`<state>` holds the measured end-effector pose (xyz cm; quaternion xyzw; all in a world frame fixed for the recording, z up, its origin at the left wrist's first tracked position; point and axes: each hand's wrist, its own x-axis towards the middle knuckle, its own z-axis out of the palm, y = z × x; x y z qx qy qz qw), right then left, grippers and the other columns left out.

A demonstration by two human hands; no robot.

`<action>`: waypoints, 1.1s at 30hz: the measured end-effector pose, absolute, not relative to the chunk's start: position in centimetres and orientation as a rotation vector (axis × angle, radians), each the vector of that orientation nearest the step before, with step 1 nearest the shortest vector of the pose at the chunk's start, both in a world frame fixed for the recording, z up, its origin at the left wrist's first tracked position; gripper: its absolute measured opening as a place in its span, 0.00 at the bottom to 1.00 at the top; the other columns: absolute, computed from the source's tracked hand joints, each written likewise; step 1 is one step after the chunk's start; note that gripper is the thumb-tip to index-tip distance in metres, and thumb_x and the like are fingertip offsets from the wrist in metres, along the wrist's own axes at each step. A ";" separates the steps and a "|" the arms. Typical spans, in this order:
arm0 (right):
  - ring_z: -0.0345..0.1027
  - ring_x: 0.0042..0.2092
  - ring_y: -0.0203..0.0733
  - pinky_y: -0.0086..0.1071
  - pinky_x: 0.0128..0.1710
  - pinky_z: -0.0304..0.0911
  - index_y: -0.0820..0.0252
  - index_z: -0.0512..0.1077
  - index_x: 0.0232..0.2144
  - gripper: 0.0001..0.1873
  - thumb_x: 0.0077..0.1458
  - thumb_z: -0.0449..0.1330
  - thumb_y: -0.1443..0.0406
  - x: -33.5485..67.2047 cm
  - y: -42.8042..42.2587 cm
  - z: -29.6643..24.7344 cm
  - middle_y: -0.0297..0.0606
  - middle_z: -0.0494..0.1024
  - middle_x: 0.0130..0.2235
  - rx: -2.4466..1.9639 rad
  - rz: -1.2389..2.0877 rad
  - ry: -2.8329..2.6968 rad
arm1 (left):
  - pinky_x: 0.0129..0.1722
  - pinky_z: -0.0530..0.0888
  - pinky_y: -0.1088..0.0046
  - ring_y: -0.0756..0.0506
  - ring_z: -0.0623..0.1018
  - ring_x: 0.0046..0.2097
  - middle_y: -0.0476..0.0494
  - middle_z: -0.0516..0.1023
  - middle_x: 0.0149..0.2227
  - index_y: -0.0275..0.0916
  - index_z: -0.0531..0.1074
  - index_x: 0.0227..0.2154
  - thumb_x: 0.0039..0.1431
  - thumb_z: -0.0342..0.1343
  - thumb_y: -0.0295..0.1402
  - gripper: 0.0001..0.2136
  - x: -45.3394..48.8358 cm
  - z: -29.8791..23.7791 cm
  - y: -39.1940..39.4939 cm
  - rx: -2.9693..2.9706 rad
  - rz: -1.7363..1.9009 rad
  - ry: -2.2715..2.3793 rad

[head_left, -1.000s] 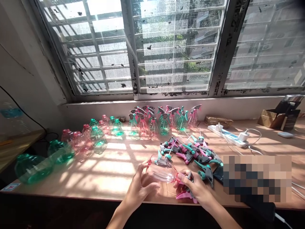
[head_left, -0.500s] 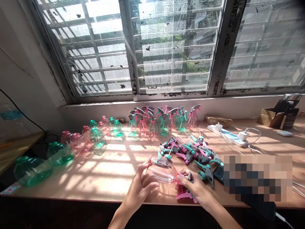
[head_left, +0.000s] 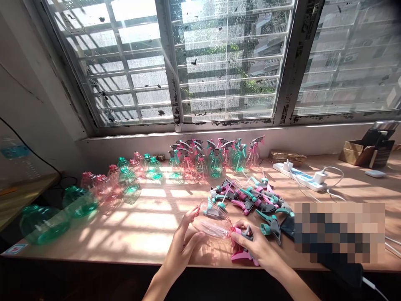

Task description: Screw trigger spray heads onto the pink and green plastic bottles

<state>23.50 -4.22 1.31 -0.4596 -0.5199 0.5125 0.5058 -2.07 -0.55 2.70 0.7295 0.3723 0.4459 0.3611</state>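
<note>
My left hand (head_left: 183, 240) is closed around the base end of a clear pink spray bottle (head_left: 211, 228), which lies on its side in the air above the table. At the bottle's neck, the fingers of my right hand (head_left: 255, 242) grip a trigger spray head with a pink collar (head_left: 237, 231). The collar sits against the neck; whether its threads are engaged I cannot tell. Below my right hand lies another pink-and-grey spray head (head_left: 244, 256). Behind the bottle is a pile of loose pink, teal and grey spray heads (head_left: 250, 196), partly seen through the clear plastic.
Open green and pink bottles (head_left: 103, 188) stand along the left. Several bottles with spray heads (head_left: 216, 161) line the window wall. To the right are a white power strip (head_left: 297, 177) with cables, a brown box (head_left: 357, 152) and a dark, partly pixelated object (head_left: 344, 269).
My left thumb has come in against the bottle. The pink collar now shows more plainly at the neck as my right fingers have shifted slightly around it.
</note>
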 end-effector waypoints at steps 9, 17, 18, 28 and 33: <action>0.76 0.28 0.43 0.38 0.29 0.75 0.57 0.71 0.36 0.22 0.52 0.71 0.48 23.6 -4.3 2.0 0.31 0.79 0.25 -1.034 1.345 -1.140 | 0.69 0.60 0.46 0.32 0.60 0.72 0.36 0.62 0.70 0.48 0.68 0.56 0.68 0.56 0.41 0.16 -2.0 2.8 -0.7 1.784 1.166 0.933; 0.75 0.27 0.40 0.30 0.23 0.71 0.56 0.72 0.34 0.22 0.50 0.72 0.47 23.8 -4.3 2.7 0.29 0.78 0.26 -1.006 1.423 -1.019 | 0.58 0.76 0.53 0.32 0.75 0.61 0.37 0.63 0.69 0.51 0.63 0.64 0.66 0.60 0.40 0.25 -1.5 2.9 -1.2 1.771 1.154 0.872; 0.74 0.25 0.39 0.26 0.19 0.67 0.57 0.72 0.34 0.22 0.50 0.71 0.47 23.8 -4.3 2.7 0.28 0.77 0.25 -1.046 1.386 -1.060 | 0.56 0.78 0.54 0.33 0.77 0.59 0.37 0.62 0.70 0.52 0.62 0.63 0.65 0.61 0.41 0.26 -1.5 2.9 -1.4 1.705 1.129 0.872; 0.74 0.29 0.41 0.36 0.30 0.76 0.56 0.72 0.38 0.19 0.55 0.70 0.51 23.8 -3.9 2.0 0.33 0.80 0.29 -0.949 1.330 -0.988 | 0.54 0.80 0.56 0.29 0.71 0.65 0.36 0.54 0.73 0.47 0.67 0.54 0.68 0.57 0.41 0.15 -1.4 3.4 -1.2 1.724 1.086 0.844; 0.75 0.30 0.40 0.34 0.31 0.75 0.57 0.72 0.40 0.17 0.57 0.69 0.53 24.1 -3.7 1.2 0.33 0.81 0.30 -0.957 1.311 -1.009 | 0.54 0.80 0.59 0.34 0.80 0.57 0.38 0.59 0.71 0.48 0.68 0.53 0.66 0.60 0.40 0.15 -1.1 3.8 -1.5 1.655 1.069 0.772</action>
